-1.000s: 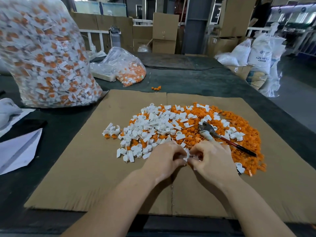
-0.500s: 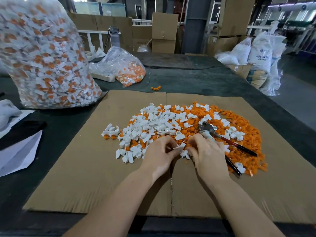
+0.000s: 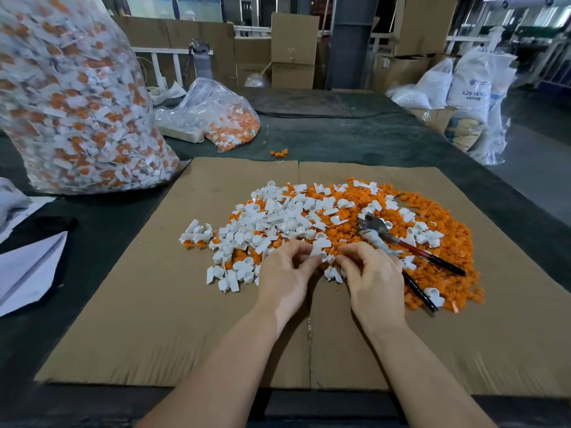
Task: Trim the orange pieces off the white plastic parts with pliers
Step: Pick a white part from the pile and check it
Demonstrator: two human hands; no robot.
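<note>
Hands met at the near edge of the pile on the cardboard sheet (image 3: 154,304). My left hand (image 3: 285,274) had its fingers curled, and its grip pinched a white plastic part (image 3: 318,253) between thumb and fingertips. My right hand (image 3: 372,278) also had curled fingers, its fingertips closing on a small white piece (image 3: 330,258) directly beside the left grip; I could not tell whether both grips held one part or two touching ones.

Pliers (image 3: 401,245) lay just beyond and to the right of the right grip, untouched by either hand, head pointing away from me, with red-and-black handles spread across the orange scraps. One handle passed partly under the right hand.

White parts (image 3: 278,220) were heaped ahead of the left grip. Orange pieces (image 3: 432,264) were spread ahead of and to the right of the right grip, mixed with scattered white parts. A few untrimmed parts (image 3: 194,237) with orange still attached lay to the left of the left grip.

Far to the left of both grips, a large clear bag (image 3: 74,103) of untrimmed parts stood on the dark table (image 3: 355,140). A smaller clear bag (image 3: 216,115) lay beyond the cardboard. Cardboard boxes (image 3: 293,50) and white sacks (image 3: 469,88) stood past the table.
</note>
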